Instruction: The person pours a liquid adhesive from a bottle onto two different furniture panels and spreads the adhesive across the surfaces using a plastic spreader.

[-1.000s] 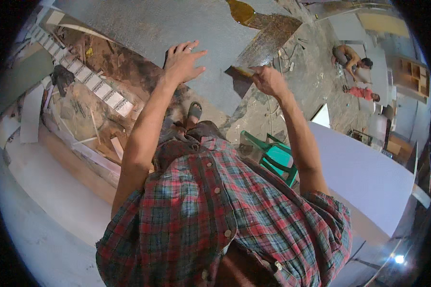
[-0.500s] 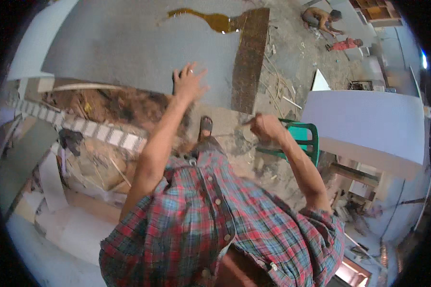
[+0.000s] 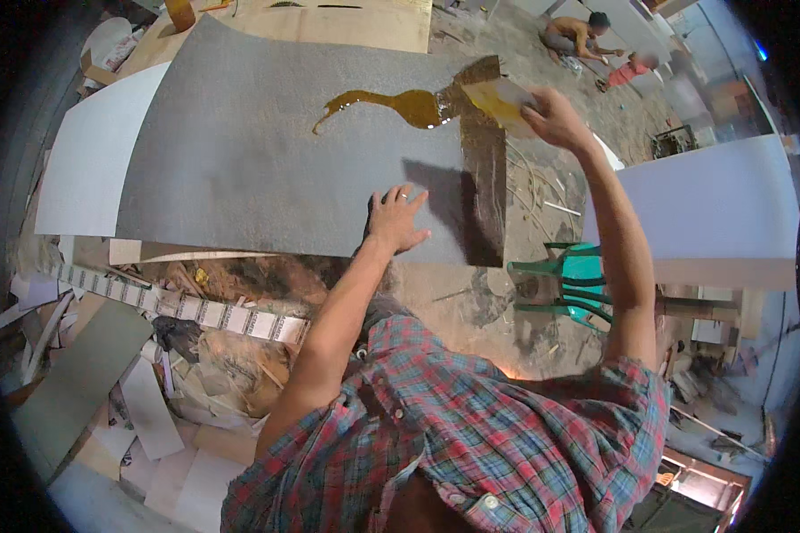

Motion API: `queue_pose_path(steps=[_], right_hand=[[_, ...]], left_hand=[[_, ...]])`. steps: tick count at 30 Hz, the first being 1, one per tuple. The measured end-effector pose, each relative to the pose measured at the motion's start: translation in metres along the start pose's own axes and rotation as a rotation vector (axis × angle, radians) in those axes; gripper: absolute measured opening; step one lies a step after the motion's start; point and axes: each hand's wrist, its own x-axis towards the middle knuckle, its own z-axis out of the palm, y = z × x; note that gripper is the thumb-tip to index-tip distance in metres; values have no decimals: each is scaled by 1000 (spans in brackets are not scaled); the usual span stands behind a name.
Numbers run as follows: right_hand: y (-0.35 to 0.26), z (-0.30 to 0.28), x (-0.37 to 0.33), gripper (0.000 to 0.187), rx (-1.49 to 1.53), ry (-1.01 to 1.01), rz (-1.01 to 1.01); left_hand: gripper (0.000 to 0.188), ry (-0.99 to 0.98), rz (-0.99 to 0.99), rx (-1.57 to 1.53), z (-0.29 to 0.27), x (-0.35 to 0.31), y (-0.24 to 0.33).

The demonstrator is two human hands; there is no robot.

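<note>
Nearest is the wearer's plaid shirt (image 3: 453, 417), with its buttons down the front. Ahead of it, the left hand (image 3: 398, 218) lies palm down on a large grey sheet (image 3: 267, 151), just inside the near edge and right of that edge's middle; its grip is wide and empty, fingers fanned, a ring on one. Below the sheet's near right corner stands a green plastic chair (image 3: 582, 266), and farther right is a broad white panel (image 3: 702, 204).

The right hand (image 3: 556, 117) is beyond the sheet's right edge, toward the far right corner. Its grip is closed on one end of a flat, pale spreader (image 3: 507, 105), stained yellow, which reaches in over that edge; whether it touches the sheet I cannot tell. A wet brown band (image 3: 484, 164) runs along the right edge, and a glossy amber puddle (image 3: 413, 108) trails leftward from it across the sheet's far half. Past the far edge lies a plywood board (image 3: 373, 27), a brown container (image 3: 180, 13) on its left part. Farthest, at upper right, a co-worker (image 3: 578, 40) crouches facing someone in red (image 3: 627, 73).
</note>
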Motion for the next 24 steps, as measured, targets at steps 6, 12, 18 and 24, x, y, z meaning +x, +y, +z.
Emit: queue_pose_path(steps=[6,12,18,24], right_hand=[[85,80,168,28,-287,-91,137],[140,163,177,39,-628,-83,-11],[145,195,125,47,-450,-124,70],[172,197,144,38,-431,9,104]], left_hand=[[84,-118,60,-71,-12,11,-19],[83,-84,98,-88,-2,20,-26],[81,-113,107,-91,0,27,-27],[84,-62,116,-67,11,29,-28]])
